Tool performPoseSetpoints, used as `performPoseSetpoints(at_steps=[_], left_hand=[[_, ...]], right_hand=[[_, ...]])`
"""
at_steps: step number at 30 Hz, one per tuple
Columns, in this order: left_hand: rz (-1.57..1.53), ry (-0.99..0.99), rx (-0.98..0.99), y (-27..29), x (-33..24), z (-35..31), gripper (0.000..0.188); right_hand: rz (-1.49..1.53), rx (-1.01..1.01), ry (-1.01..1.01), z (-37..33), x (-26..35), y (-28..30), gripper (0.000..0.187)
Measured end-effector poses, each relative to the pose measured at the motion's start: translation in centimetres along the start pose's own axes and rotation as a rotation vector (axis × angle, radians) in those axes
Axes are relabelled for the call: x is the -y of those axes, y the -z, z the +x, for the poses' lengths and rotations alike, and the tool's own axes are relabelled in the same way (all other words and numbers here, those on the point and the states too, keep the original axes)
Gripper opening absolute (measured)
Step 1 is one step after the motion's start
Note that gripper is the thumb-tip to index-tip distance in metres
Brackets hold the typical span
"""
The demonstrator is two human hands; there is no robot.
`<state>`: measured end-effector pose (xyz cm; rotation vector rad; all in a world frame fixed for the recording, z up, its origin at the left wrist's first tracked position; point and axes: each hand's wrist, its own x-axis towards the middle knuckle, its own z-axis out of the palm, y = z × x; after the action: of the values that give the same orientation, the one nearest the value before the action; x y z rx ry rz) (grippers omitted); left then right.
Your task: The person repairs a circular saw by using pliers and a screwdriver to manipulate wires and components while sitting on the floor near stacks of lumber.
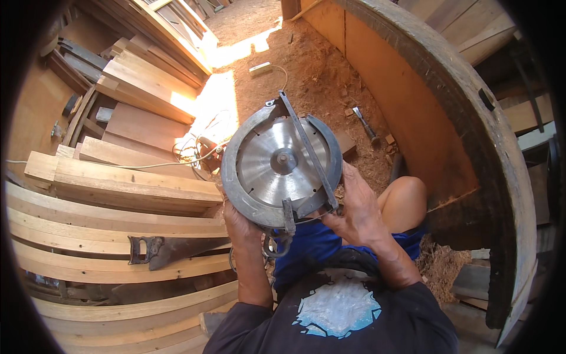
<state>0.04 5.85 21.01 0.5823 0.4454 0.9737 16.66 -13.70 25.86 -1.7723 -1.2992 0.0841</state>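
A circular saw (pixel 262 168) is held up in front of my body, its round silver blade facing me. A dark guard curves around the blade, and a straight metal edge crosses its right side. My left hand (pixel 237 219) grips the saw's lower left, with its fingers mostly hidden behind the housing. At the lower right, my right hand (pixel 358 205) holds the saw's side, its fingers partly behind the guard. A handsaw (pixel 177 249) with a dark handle lies on the boards to the left of my left forearm.
Stacked timber boards (pixel 118 183) fill the left side, with a pale cable (pixel 156 166) running across them. A power strip (pixel 260 69) and a chisel (pixel 367 124) lie on the sawdust-covered ground (pixel 318 65). A large curved wooden panel (pixel 413 106) stands on the right.
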Motion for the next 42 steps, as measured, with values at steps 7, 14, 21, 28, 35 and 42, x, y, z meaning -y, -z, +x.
performPoseSetpoints(at_steps=[7,14,21,28,35,42], left_hand=[[0.259,-0.086,0.034,-1.0,-1.1,-1.0,0.056],[0.019,-0.033,0.013,-0.7,-0.3,0.0,0.059],[-0.022,-0.017,0.047,-2.0,0.0,0.0,0.061],[-0.116,0.042,0.111,-3.4,0.1,-0.4,0.060],[-0.081,-0.012,0.040,-0.3,-0.2,0.6,0.057],[-0.045,0.006,0.115,-0.7,-0.9,0.1,0.057]], right_hand=[[0.013,-0.128,-0.021,0.4,-1.3,2.2,0.082],[0.161,0.070,-0.152,0.5,-0.2,3.9,0.072],[0.285,-0.449,-0.190,1.2,-0.9,4.9,0.076],[0.519,-0.195,-0.077,1.1,-0.5,1.0,0.109],[1.314,-0.310,-0.249,2.7,-7.0,2.8,0.087],[1.509,0.020,-0.593,2.5,-10.0,-6.1,0.047]])
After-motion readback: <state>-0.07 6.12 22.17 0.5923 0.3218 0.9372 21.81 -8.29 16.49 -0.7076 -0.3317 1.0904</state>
